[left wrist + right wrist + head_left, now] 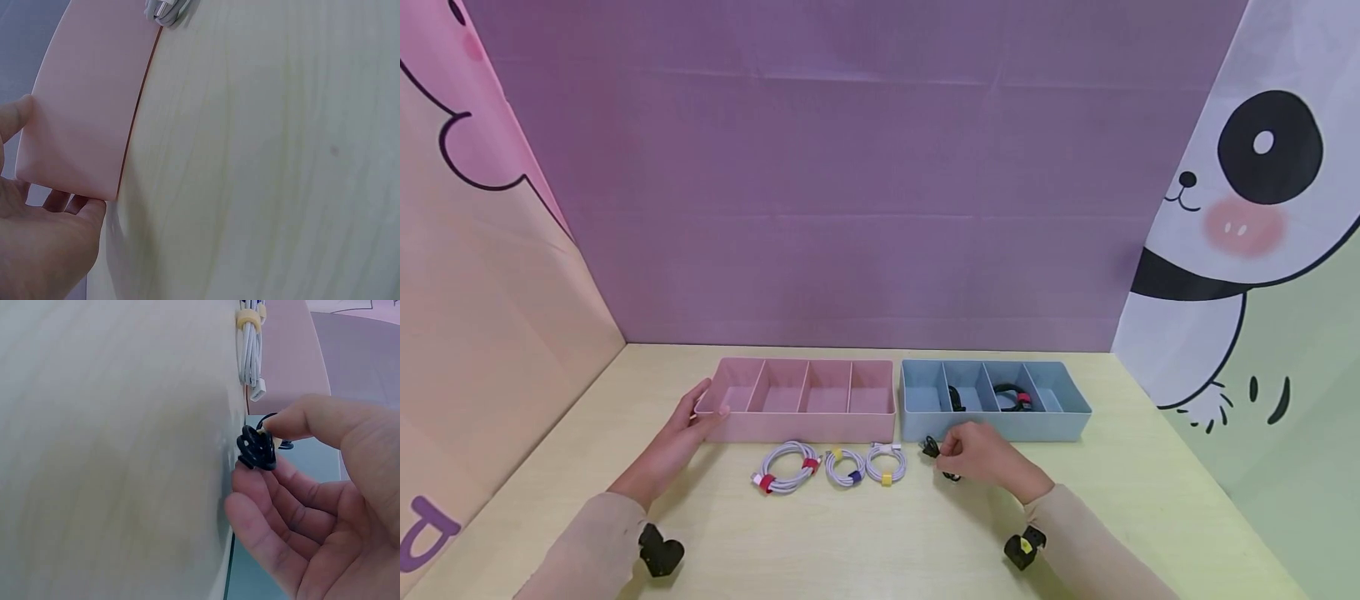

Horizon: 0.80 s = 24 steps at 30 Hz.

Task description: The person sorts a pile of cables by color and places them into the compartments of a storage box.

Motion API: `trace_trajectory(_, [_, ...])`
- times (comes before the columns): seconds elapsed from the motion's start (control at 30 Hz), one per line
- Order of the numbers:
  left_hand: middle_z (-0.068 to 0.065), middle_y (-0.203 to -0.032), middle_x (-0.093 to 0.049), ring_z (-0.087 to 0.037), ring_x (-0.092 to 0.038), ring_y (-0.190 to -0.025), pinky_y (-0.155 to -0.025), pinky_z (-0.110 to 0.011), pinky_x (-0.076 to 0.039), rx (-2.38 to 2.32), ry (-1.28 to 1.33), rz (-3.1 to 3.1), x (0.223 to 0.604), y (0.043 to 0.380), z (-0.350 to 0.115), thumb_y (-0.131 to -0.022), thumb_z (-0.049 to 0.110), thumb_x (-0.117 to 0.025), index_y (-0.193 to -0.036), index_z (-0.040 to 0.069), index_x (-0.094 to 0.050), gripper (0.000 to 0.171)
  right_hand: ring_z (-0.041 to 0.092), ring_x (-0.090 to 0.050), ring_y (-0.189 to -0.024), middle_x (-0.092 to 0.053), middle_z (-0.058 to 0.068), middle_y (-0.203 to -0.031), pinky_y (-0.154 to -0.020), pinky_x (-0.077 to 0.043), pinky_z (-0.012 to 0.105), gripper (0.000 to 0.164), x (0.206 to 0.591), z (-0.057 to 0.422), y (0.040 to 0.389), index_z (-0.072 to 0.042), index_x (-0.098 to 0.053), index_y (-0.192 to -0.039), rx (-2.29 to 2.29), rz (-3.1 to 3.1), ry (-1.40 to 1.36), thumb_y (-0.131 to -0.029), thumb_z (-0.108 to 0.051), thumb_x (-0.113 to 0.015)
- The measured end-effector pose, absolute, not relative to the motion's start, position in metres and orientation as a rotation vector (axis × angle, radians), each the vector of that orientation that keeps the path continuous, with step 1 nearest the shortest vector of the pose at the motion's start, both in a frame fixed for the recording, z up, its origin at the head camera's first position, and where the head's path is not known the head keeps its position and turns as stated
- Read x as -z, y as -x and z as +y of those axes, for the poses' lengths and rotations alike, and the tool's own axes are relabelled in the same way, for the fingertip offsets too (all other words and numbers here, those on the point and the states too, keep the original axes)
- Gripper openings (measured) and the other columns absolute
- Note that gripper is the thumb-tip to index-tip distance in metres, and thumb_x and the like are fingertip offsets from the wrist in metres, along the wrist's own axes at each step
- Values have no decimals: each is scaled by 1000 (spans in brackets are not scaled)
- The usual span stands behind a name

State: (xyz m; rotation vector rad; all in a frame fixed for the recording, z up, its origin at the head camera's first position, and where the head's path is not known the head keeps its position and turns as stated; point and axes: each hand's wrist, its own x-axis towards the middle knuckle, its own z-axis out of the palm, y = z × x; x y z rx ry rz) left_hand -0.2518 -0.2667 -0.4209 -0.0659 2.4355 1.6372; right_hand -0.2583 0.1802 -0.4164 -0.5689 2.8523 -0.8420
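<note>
Fingers of the right hand [985,454] pinch a coiled black cable [255,450], right of the head frame's lower centre. Three white cable coils [789,487] lie at lower centre. Farther left, the left hand [681,429] grips a pink box [805,427]. Right of centre, a blue box [1045,427] contains black cords [956,398].

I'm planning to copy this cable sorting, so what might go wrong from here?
The right hand only pinches part of the black cable, so it might slip free. The cable is just in front of the blue box, so a loop could catch on its front wall if lifted over. The left hand holds one end of the pink box; a tug toward the person might push it into the white cables.
</note>
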Motion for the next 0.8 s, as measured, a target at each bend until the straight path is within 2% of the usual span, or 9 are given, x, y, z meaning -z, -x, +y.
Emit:
trace_trajectory(0.3, [-21, -164, 17, -48, 4, -148, -113, -70, -7, -1674, 35, 2423, 422, 250, -267, -100, 56, -52, -160, 27, 15, 95, 11, -54, -66, -61, -5, -76, -60, -49, 28, 7, 406, 182, 255, -9, -69, -85, 898, 2844, 584, -86, -14, -74])
trace_trajectory(0.63, [-20, -163, 20, -49, 7, -148, -111, -73, -6, -1645, 47, 2440, 422, 252, -267, -100, 58, -51, -159, 29, 17, 95, 11, -54, -67, -61, -5, -76, -60, -49, 28, 8, 394, 182, 251, -9, -68, -88, 959, 2859, 556, -88, -15, -74])
trace_trajectory(0.8, [-23, -163, 15, -49, 2, -148, -112, -72, -7, -1669, 18, 2446, 423, 251, -266, -101, 55, -51, -160, 28, 15, 93, 11, -54, -66, -60, -6, -75, -58, -49, 26, 8, 392, 184, 253, -9, -68, -90, 974, 2891, 586, -90, -16, -72])
